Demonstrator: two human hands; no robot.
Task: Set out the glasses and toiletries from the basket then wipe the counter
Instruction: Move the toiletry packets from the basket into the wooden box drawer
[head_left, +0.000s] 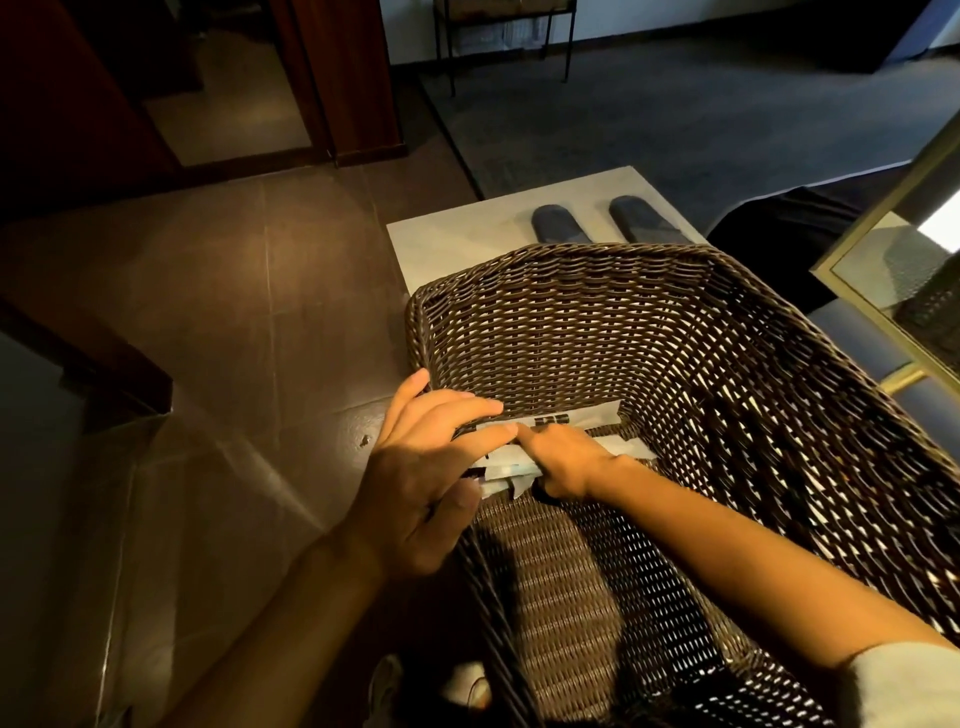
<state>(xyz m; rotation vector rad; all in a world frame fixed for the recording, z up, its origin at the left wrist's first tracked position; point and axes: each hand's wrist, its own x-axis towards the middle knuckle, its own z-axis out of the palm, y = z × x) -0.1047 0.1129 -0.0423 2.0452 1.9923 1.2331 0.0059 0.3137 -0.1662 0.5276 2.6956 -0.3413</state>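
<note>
White packets (558, 441) half hidden under both hands (contents unreadable), gathered by left hand (426, 483) and right hand (563, 460) inside dark woven basket (571, 322); grip closure unclear.

the basket (571, 312) is mostly bare inside: floor and right side lie open from above. packets (524, 462) and both hands crowd its left wall; high woven walls block sideways entry.
</note>
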